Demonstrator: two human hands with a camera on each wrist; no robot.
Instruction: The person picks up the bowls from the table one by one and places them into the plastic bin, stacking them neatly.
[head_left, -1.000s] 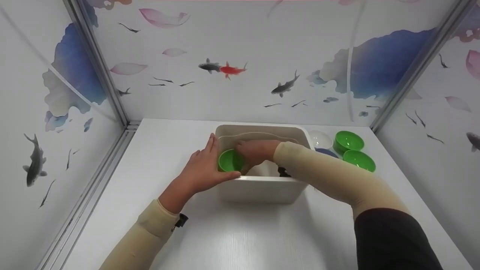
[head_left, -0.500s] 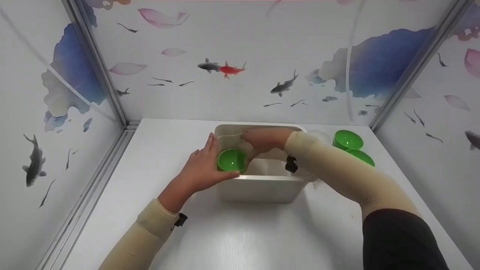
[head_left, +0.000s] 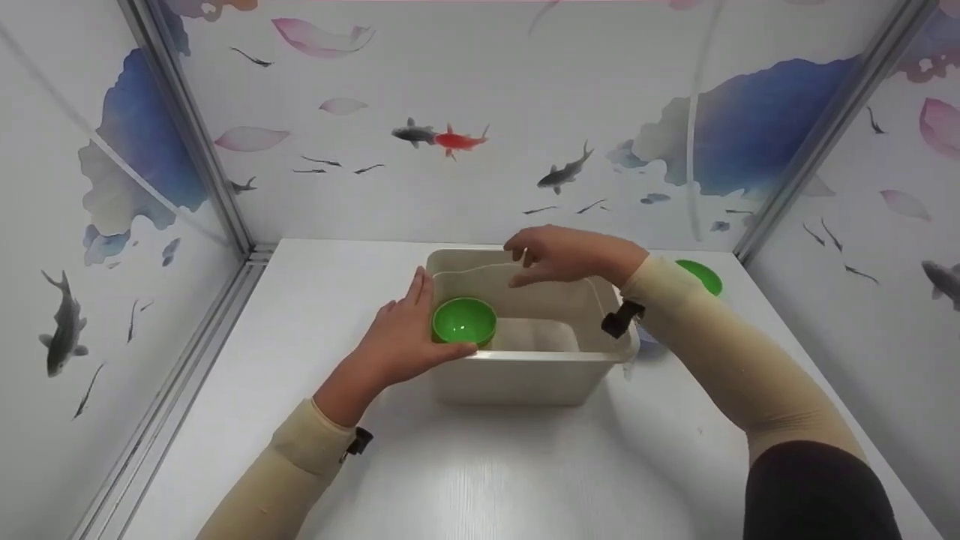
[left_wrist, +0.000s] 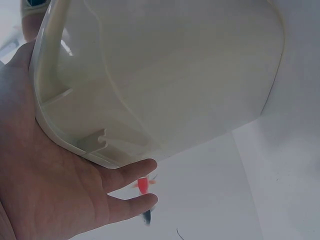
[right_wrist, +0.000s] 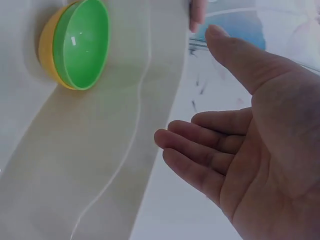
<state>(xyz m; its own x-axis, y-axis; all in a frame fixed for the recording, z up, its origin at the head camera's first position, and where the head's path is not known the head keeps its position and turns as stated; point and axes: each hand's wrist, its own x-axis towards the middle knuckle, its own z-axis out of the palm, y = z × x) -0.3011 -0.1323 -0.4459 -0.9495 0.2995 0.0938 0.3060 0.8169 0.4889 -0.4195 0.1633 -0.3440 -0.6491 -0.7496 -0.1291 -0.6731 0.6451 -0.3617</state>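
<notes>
Over the last second the right hand [head_left: 571, 253] has risen from beside the green bowl [head_left: 465, 321] and now hangs over the far rim of the bin [head_left: 525, 382]. Its grip is loose, thumb and fingers apart, holding nothing. The green bowl stays behind in the left end of the bin, nested in a yellow bowl [right_wrist: 46, 47]. For the work in hand, this suggests the bowl has been let go and rests unaided. The left hand [head_left: 394, 337] still lies along the bin's near left corner, fingers straight, thumb on the near rim. Right of the bin are another green bowl [head_left: 701, 276] and something bluish, perhaps also a bowl; the right arm hides too much to tell.
</notes>
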